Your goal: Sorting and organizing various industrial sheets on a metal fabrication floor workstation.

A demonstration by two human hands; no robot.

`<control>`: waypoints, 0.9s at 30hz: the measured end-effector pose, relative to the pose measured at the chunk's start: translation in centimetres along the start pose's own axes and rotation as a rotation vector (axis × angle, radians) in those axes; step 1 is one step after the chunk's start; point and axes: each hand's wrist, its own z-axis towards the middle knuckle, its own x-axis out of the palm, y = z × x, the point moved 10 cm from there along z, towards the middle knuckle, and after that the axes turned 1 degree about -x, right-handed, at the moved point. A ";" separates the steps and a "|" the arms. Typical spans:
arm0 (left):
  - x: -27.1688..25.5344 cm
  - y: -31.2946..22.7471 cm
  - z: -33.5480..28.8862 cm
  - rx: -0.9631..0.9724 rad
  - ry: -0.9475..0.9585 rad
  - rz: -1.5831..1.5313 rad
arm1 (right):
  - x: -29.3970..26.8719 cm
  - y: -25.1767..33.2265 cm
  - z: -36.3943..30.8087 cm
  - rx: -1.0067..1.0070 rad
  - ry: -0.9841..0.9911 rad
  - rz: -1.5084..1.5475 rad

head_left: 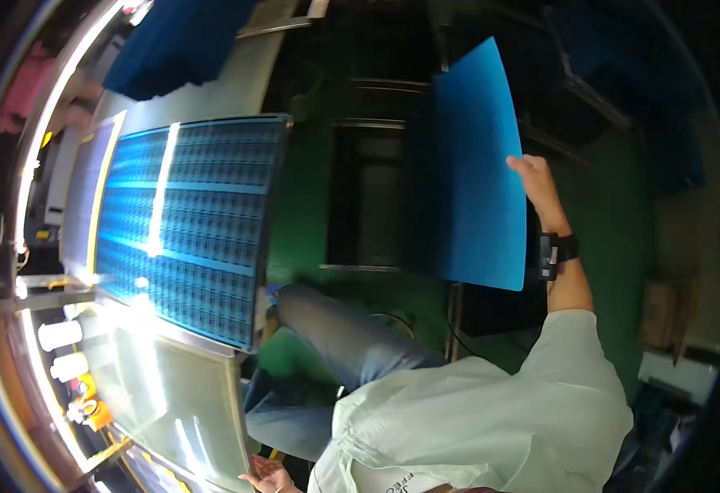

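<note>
My right hand [534, 182] is stretched out to the right, its fingers closed on the edge of a large blue sheet [479, 172]. The sheet stands nearly upright, its far side sinking into shadow. My left hand [268, 475] is low in the picture beside the edge of a glass-topped table [187, 386], fingers apart and nothing in them; whether it touches the edge I cannot tell. On the left lies a blue panel [191, 214] printed with rows of small repeated patterns, a bright lamp reflection running across it.
White containers [60, 335] and an orange tape dispenser-like object [95, 413] stand along the table's left side. A dark rack [366, 197] is behind the sheet. More blue sheets [175, 45] hang over the far left surface. A white box [676, 374] sits at the right.
</note>
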 end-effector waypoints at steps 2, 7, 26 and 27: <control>0.1 1.2 0.9 -0.033 0.030 -0.016 | -6.0 1.5 -3.0 0.010 -0.081 0.190; 2.9 5.2 1.4 -0.109 0.439 0.224 | -12.3 8.3 -12.1 -0.059 -0.280 0.513; 9.9 -3.2 -13.9 0.369 1.020 0.423 | 26.0 23.3 -25.8 0.185 0.914 1.176; 10.0 -3.5 -13.9 0.343 0.999 0.322 | 27.3 23.6 -27.2 0.273 0.916 1.168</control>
